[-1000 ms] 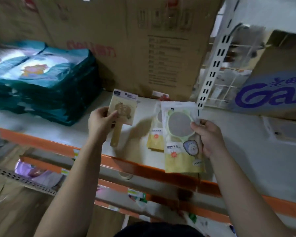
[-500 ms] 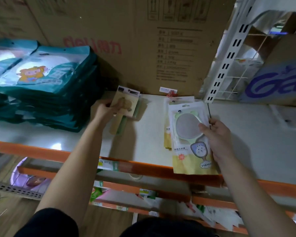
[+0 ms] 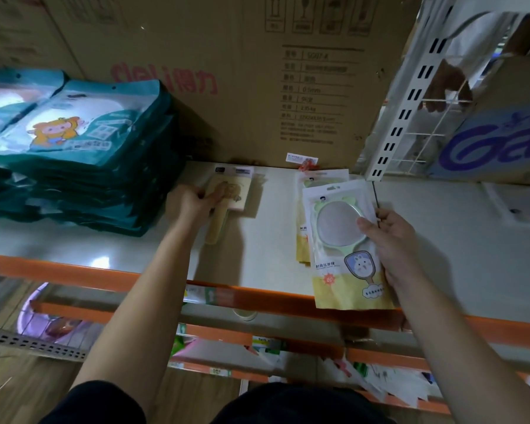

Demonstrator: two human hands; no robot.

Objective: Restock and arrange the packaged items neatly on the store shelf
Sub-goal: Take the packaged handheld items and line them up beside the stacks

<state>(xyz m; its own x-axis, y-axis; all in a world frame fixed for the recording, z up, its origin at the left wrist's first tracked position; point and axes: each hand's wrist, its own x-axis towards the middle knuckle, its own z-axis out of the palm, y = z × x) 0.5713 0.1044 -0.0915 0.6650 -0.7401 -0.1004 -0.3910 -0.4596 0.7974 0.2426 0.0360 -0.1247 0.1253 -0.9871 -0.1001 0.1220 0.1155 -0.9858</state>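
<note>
White shelf (image 3: pixel 273 234); mirror packet (image 3: pixel 341 258) pinched in right grip (image 3: pixel 392 240); brush pack (image 3: pixel 237 194) under left grip (image 3: pixel 187 206), closure unclear.

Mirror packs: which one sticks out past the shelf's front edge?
The green mirror pack gripped by the right hand; its bottom overhangs the orange edge. The pile behind it and the beige pack under the left hand lie on the shelf.

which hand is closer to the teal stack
Left. The left hand touches the tan pack just right of the teal stack; the right hand holds the mirror pack farther right.
</note>
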